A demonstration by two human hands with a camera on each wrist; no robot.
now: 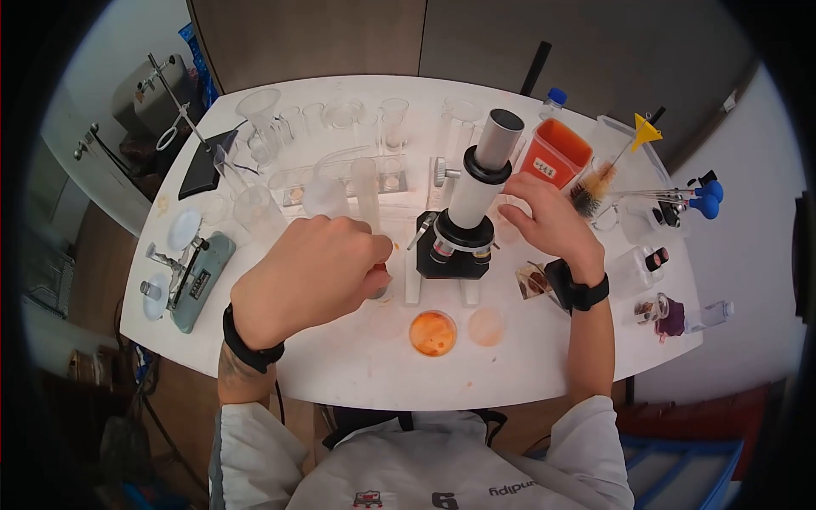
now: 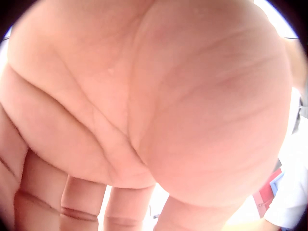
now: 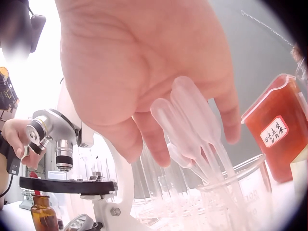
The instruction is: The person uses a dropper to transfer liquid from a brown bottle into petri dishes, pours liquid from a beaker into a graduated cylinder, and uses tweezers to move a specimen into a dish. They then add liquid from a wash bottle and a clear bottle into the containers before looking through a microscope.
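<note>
My left hand (image 1: 310, 272) is left of the microscope (image 1: 472, 195). In the right wrist view, its fingers (image 3: 31, 159) come down on a red dropper (image 3: 35, 183) standing in a brown glass bottle (image 3: 44, 214), and seem to pinch its top. The left wrist view shows mostly its palm (image 2: 144, 96), with the fingertips out of view. My right hand (image 1: 552, 221) hangs right of the microscope, fingers loosely spread around plastic pipettes (image 3: 195, 115) that stand bulb-up in a glass beaker (image 3: 260, 187). No grip on them shows.
An orange-red container (image 1: 557, 153) stands behind my right hand. A petri dish with orange contents (image 1: 433, 333) lies near the front edge. At left sits a green balance scale (image 1: 204, 280). Glassware, including a funnel (image 1: 257, 104), fills the back left; brushes (image 1: 592, 187) stand at right.
</note>
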